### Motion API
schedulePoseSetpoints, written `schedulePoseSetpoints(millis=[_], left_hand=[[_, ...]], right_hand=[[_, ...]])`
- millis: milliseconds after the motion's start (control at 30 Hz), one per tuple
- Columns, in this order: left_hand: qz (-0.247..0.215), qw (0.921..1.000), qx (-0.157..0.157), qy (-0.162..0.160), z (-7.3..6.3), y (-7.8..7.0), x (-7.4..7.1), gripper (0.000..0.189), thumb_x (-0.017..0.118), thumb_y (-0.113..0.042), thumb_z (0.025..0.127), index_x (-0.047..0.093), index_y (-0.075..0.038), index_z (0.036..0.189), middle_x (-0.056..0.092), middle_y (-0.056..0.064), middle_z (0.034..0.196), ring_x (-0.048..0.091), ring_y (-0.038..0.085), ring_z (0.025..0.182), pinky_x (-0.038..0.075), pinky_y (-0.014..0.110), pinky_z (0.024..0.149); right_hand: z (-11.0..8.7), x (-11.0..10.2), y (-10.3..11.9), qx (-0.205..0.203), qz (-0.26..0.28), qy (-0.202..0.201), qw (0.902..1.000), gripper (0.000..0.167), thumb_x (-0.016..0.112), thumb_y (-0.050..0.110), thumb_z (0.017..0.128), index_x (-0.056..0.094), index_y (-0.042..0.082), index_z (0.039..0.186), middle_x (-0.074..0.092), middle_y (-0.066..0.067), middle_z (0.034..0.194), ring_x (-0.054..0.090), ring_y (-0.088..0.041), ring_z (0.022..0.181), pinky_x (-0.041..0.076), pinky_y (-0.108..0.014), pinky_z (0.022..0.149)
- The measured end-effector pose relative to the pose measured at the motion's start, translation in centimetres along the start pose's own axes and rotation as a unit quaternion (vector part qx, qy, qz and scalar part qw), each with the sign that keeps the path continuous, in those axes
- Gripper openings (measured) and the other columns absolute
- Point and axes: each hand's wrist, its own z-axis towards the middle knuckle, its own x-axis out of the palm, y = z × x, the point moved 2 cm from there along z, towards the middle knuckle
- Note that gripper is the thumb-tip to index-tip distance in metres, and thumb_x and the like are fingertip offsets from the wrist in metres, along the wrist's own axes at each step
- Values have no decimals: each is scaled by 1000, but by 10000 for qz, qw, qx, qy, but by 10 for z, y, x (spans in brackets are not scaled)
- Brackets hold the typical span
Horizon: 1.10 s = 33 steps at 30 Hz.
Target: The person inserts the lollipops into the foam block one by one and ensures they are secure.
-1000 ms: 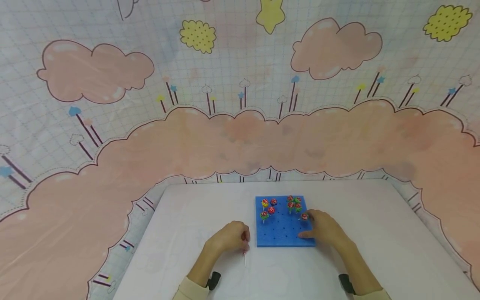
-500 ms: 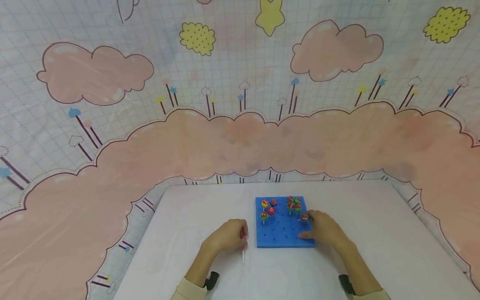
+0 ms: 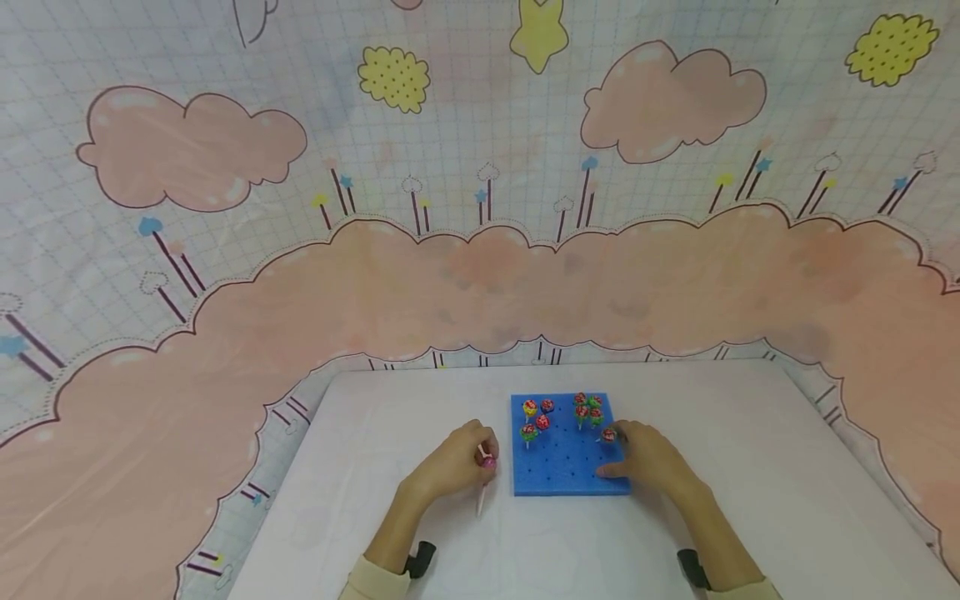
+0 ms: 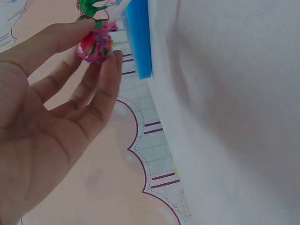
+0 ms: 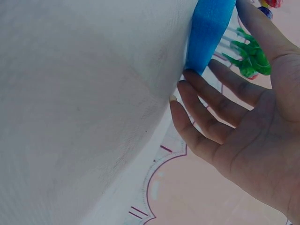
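Note:
In the head view my left hand [image 3: 459,458] is just left of the blue pegboard-like board [image 3: 558,486]. It pinches a lollipop [image 3: 489,463] in a pink wrapper between thumb and fingertips. The left wrist view shows that lollipop's green-and-red markings, with its white stick [image 4: 123,8] slanting up and right. My right hand [image 3: 651,454] lies at the board's right side, fingertips against the edge and thumb on the near part. Its fingers are extended, as the right wrist view shows. A single lollipop [image 3: 608,435] stands beside its index finger.
Two clusters of lollipops stand upright in the board's holes, one of them with a yellow lollipop [image 3: 530,407] at left, another with green ones [image 3: 596,414] at back right. Small holes dot the board's front. The white table [image 3: 405,417] meets a patterned cloth backdrop [image 3: 450,283].
My left hand has moved slightly left and away from me, carrying the lollipop and turning it in the fingers. The right hand and the board have stayed in place.

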Motion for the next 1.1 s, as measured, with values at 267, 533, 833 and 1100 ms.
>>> schedulePoseSetpoints(millis=[267, 533, 833, 1100], left_hand=[[-700, 9952, 236, -638, 2, -5, -5, 21, 81, -12, 91, 66, -18, 105, 58, -3, 102, 63, 12, 95, 56, 23, 85], [-1027, 9811, 815, -1419, 6, -14, -9, 27, 83, -7, 89, 65, -17, 106, 57, -4, 104, 67, 9, 96, 59, 31, 91], [-1234, 9646, 1191, -2002, 10, -21, -8, 33, 83, -5, 88, 64, -19, 110, 58, -7, 106, 68, 7, 103, 59, 32, 92], [-1456, 9470, 1680, -2318, 18, -22, -4, 34, 82, 5, 85, 65, -13, 108, 60, -2, 106, 68, 15, 104, 60, 36, 89]], right_hand=[[2, 2, -2, 39, 20, -10, 10000, 92, 93, 45, 74, 57, -8, 140, 64, -27, 134, 56, -49, 129, 47, -63, 105], [3, 3, -4, -6, 20, -26, 10000, 93, 93, 47, 75, 56, -9, 140, 64, -28, 134, 56, -49, 129, 46, -63, 105], [1, 3, -3, -36, 13, -45, 10000, 93, 93, 46, 74, 57, -9, 139, 65, -26, 132, 58, -47, 127, 48, -61, 104], [2, 2, -3, -21, 16, -16, 10000, 93, 93, 48, 73, 57, -8, 139, 65, -26, 132, 58, -48, 127, 48, -62, 103]])
